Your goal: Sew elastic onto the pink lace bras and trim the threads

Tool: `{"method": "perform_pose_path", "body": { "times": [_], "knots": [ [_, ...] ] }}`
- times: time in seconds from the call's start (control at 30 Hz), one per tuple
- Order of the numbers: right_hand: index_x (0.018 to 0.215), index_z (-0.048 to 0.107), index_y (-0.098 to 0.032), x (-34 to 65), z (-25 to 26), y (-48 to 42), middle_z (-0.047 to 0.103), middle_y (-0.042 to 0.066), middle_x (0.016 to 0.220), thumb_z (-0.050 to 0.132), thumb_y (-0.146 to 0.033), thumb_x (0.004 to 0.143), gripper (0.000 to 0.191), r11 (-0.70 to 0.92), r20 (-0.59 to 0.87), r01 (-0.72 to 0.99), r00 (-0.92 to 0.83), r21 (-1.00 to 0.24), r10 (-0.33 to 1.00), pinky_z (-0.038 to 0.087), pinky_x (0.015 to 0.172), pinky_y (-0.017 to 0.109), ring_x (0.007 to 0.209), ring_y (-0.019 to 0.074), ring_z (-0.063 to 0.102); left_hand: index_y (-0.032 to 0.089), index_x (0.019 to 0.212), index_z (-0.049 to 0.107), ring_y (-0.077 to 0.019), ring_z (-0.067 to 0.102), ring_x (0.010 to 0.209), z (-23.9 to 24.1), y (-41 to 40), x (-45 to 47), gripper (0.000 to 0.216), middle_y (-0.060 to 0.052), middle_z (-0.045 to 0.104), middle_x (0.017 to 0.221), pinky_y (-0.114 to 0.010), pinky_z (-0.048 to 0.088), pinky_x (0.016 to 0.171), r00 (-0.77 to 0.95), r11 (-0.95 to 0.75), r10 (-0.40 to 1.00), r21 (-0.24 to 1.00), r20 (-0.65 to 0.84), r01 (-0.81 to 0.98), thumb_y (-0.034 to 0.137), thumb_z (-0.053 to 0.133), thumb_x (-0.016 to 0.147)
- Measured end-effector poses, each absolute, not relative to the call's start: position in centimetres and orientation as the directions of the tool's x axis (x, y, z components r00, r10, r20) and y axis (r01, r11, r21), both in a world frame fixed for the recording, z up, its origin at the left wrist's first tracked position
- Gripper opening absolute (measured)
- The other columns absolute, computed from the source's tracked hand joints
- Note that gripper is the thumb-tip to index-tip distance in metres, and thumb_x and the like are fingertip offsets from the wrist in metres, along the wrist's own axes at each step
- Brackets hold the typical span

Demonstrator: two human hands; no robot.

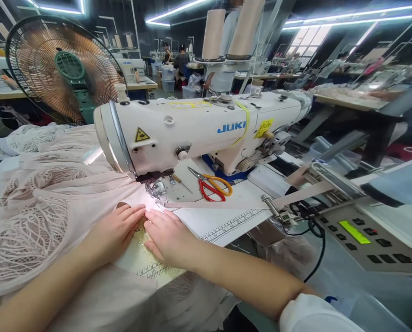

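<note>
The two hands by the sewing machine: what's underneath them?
Pale pink fabric shows beside the left hand, and white tabletop with ruler markings on either side of the right hand. The markings' middle stretch is covered there; what lies directly beneath the palms can't be seen.

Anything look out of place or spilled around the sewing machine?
A yellowish, speckled patch between the left hand and right hand stands out against the white worktop; its cause is unclear. Scissors and a thin tool lie loose nearby.

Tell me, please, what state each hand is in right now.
Left hand: on the pale fabric by the sewing machine; grip cannot be told.
Right hand: close beside the left; whether it grips fabric cannot be told.
</note>
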State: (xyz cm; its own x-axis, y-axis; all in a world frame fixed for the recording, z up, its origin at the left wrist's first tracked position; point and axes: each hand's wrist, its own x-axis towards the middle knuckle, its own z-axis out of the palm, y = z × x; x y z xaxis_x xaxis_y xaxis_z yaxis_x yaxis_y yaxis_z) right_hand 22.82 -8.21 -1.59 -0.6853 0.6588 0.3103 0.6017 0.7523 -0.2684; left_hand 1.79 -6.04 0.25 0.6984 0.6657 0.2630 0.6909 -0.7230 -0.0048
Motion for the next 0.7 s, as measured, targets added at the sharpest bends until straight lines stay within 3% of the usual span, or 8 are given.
{"method": "perform_pose_path", "body": {
  "times": [0.37, 0.7],
  "knots": [
    [0.120, 0.059, -0.006, 22.9, -2.6, -7.9, 0.057, 0.020, 0.137, 0.057, -0.034, 0.092, 0.040, 0.764, 0.379, 0.579, -0.664, -0.285, 0.645, 0.036, 0.113, 0.047, 0.134, 0.0297, 0.047, 0.016, 0.120, 0.067, -0.0246, 0.065, 0.109, 0.6, -3.9, 0.6, 0.042, -0.011, 0.067, 0.127, -0.035, 0.053, 0.093, 0.689, -0.709, 0.695, 0.039, 0.206, 0.704, 0.031, 0.035, 0.097],
    [0.121, 0.059, -0.008, 22.9, -2.7, -8.0, 0.057, 0.018, 0.138, 0.055, -0.035, 0.093, 0.039, 0.763, 0.387, 0.580, -0.659, -0.284, 0.645, 0.036, 0.113, 0.046, 0.134, 0.0286, 0.047, 0.015, 0.117, 0.068, -0.0270, 0.065, 0.109, 1.1, -2.6, 0.7, 0.047, -0.012, 0.067, 0.127, -0.038, 0.056, 0.088, 0.668, -0.675, 0.729, -0.003, 0.149, 0.738, 0.032, 0.029, 0.098]
  ]
}}
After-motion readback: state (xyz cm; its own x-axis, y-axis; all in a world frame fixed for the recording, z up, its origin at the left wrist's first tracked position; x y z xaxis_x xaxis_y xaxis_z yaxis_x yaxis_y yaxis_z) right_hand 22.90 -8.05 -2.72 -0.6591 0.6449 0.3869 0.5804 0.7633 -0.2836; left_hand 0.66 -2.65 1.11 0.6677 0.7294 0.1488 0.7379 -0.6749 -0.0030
